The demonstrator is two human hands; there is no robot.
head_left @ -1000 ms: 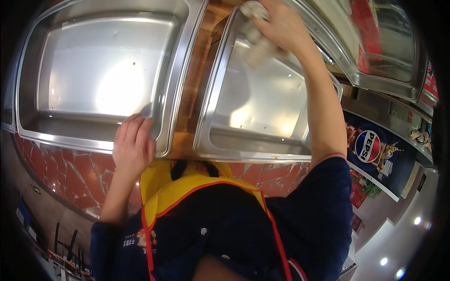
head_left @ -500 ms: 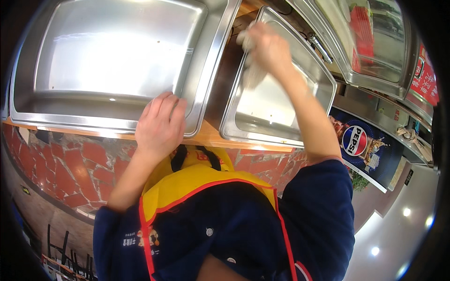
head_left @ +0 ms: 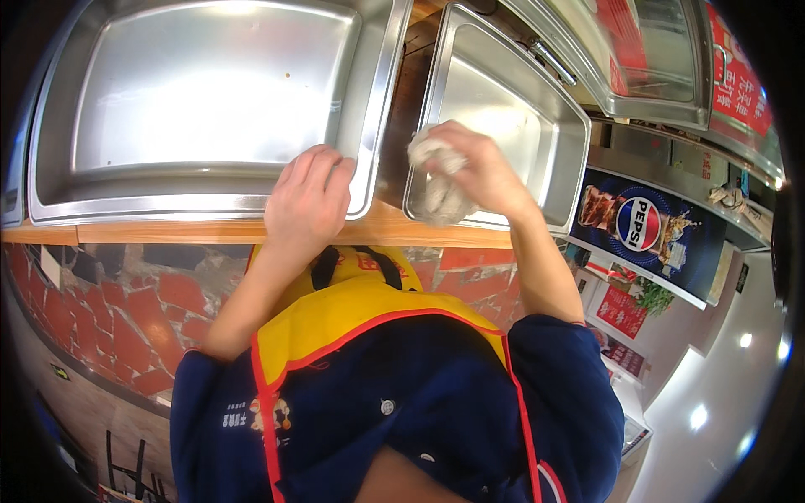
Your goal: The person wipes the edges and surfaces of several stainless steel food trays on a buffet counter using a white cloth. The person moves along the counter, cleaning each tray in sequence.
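A wide, shallow steel pan (head_left: 201,205) fills the left side of the counter, with a few small brown specks on its shiny bottom. My left hand (head_left: 310,193) lies over its near right corner, fingers bent over the rim and the thumb hidden. To the right is a smaller steel pan (head_left: 566,155). My right hand (head_left: 478,172) is closed around a crumpled greyish-white cloth (head_left: 444,197), which hangs against this pan's near left corner. Part of that rim is hidden behind the cloth and the hand.
The wooden counter edge (head_left: 168,233) runs in front of both pans, with a narrow gap between them. A metal fitting (head_left: 553,63) is behind the smaller pan. Farther right stand a clear-walled case (head_left: 654,105) and a dark drink poster (head_left: 646,226).
My right hand and the cloth have come from the smaller pan's far left rim down to its near left corner. My left hand stays on the large pan's corner. The whole view has shifted slightly.
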